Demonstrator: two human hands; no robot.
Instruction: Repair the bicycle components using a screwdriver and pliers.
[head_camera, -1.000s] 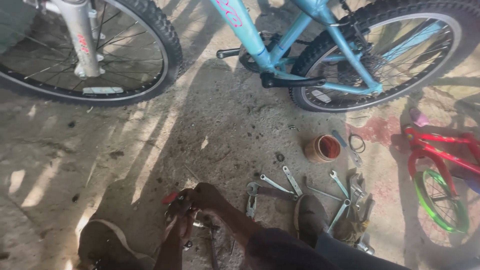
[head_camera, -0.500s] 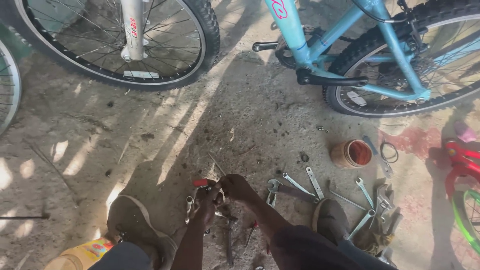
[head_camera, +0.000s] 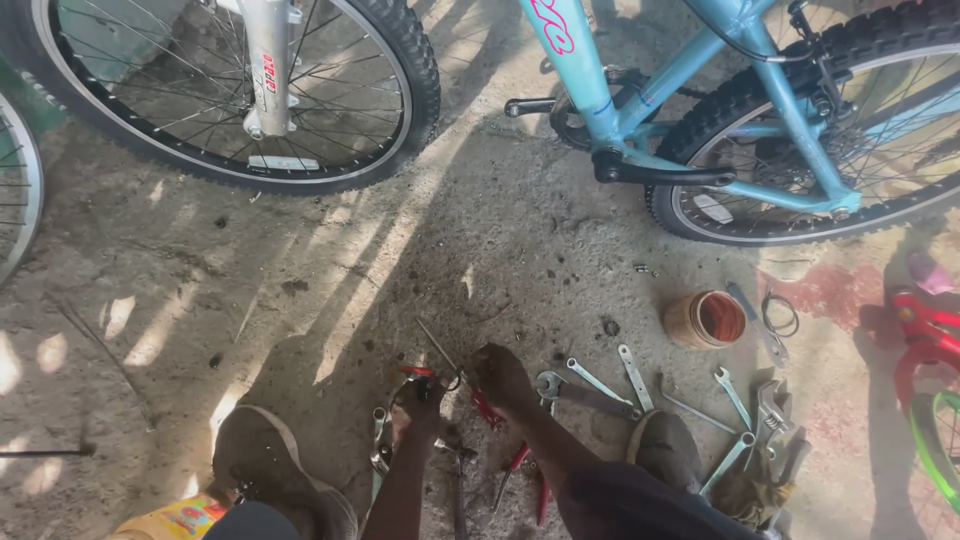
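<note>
Stained concrete floor (head_camera: 250, 260), sun-dappled, deep shade at centre. Blue bicycle (head_camera: 720, 110) standing behind; a second front wheel (head_camera: 240, 90) beside it. Wrenches (head_camera: 640, 385) scattered near an orange tub (head_camera: 705, 318). Left hand (head_camera: 420, 400) clenched around red-handled pliers (head_camera: 425, 375); right hand (head_camera: 500, 378) pressed on floor tools (grip cannot be told).

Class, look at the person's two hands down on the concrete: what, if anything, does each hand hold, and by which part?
Both the left hand and the right hand close on red-handled pliers, apparently by the handles; the exact grip is too shadowed to tell.
</note>
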